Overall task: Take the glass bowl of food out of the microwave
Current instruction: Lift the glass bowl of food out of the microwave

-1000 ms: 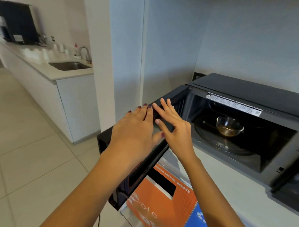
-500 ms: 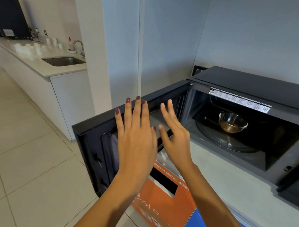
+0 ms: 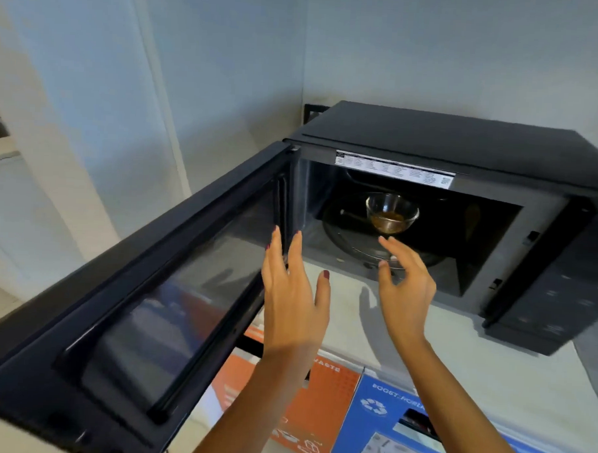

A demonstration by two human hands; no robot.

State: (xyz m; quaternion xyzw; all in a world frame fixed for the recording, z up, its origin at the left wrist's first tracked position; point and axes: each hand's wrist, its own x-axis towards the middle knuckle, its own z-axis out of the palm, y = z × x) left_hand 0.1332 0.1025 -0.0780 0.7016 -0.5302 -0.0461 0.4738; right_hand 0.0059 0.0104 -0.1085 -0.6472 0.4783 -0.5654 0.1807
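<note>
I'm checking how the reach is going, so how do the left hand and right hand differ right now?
The left hand is flat with straight fingers, in front of the open door; the right hand has curled fingers at the microwave opening. The right hand is nearer the glass bowl than the left. Both are empty and touch nothing.

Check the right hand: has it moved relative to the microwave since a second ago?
Yes. The right hand has left the door edge and moved toward the microwave opening, now just short of the glass bowl.
</note>
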